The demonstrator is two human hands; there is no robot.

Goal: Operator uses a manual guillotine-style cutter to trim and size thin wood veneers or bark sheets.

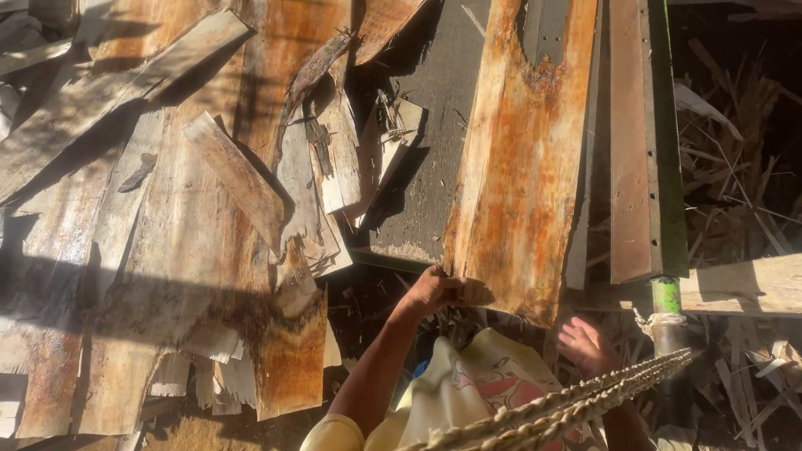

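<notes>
- Right hand (589, 344) open, palm up, empty; wrist cut off behind braided rope (576, 405).
- Left hand (434, 290) gripping the lower corner of rust-orange bark sheet (516, 167), fingertips hidden beneath its edge.
- Sheet lying on dark flat slab (434, 150), fibrous, streaked.
- Left: heaped pale, splintered bark strips (167, 250), half in shadow.

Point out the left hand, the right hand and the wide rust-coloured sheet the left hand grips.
left hand (434, 290), head view, on its knuckles.
right hand (586, 344), head view, on the open palm.
rust-coloured sheet (518, 167), head view, on the middle of its flat face.
</notes>
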